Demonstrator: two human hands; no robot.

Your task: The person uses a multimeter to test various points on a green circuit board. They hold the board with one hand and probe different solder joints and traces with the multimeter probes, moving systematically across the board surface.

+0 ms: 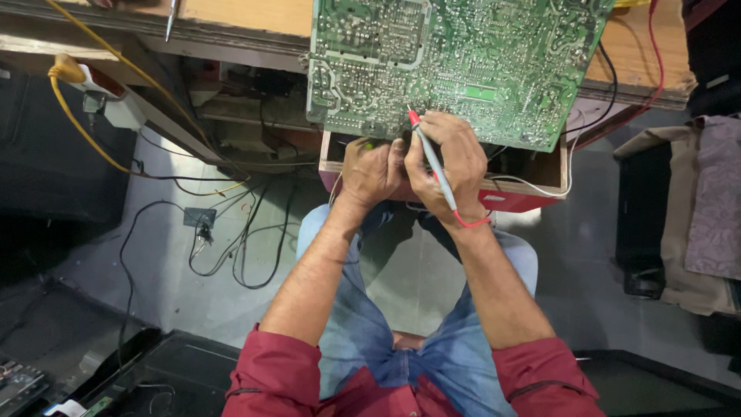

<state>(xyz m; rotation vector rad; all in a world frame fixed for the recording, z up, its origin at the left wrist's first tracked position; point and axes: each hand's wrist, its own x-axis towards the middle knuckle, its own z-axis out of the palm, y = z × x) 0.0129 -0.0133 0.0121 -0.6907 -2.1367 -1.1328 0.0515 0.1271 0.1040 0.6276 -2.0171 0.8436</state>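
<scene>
Head view, looking down: red sleeves rolled above the elbows, jeans-clad knees apart over a grey floor. Both forearms reach forward and the hands meet, touching, at the near edge of a green circuit board. Left hand is curled shut on something small with a green tip; what it is cannot be told. Right hand is clamped on a red-tipped probe, tip touching the board's solder side. Board overhangs a wooden worktop above an open red drawer. Black and yellow cables trail across the floor on the left; dark cases crowd the floor's edges.
</scene>
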